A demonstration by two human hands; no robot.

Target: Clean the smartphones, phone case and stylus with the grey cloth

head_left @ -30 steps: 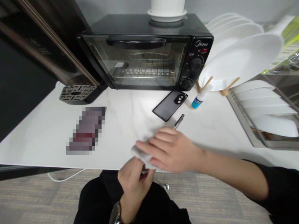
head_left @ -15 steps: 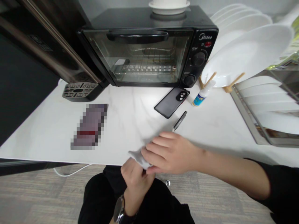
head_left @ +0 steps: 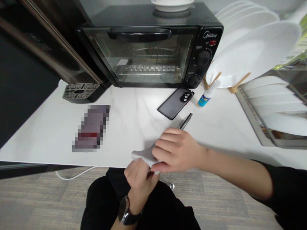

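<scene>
My right hand (head_left: 177,150) is closed over a light grey cloth (head_left: 145,156), its fingers curled around it. Below the cloth, at the counter's front edge, my left hand (head_left: 139,175) is closed with its knuckles up. A dark sliver shows between its fingers, but what it holds is mostly hidden by the cloth and my hands. Just beyond my right hand lies a pen (head_left: 186,121), partly covered by the fingers. Farther back, a dark-rimmed translucent phone case (head_left: 171,103) rests on the counter, with a small white spray bottle (head_left: 204,99) with a blue label standing beside it.
A black toaster oven (head_left: 141,57) stands at the back of the white counter (head_left: 129,121). To the left are a machine with a drip tray (head_left: 81,92) and a pixelated flat rectangular object (head_left: 91,127). White plates (head_left: 259,48) stand in racks on the right.
My right hand has shifted slightly up and to the right along the cloth, and more of the cloth shows between my hands. My left hand has stayed nearly in place.
</scene>
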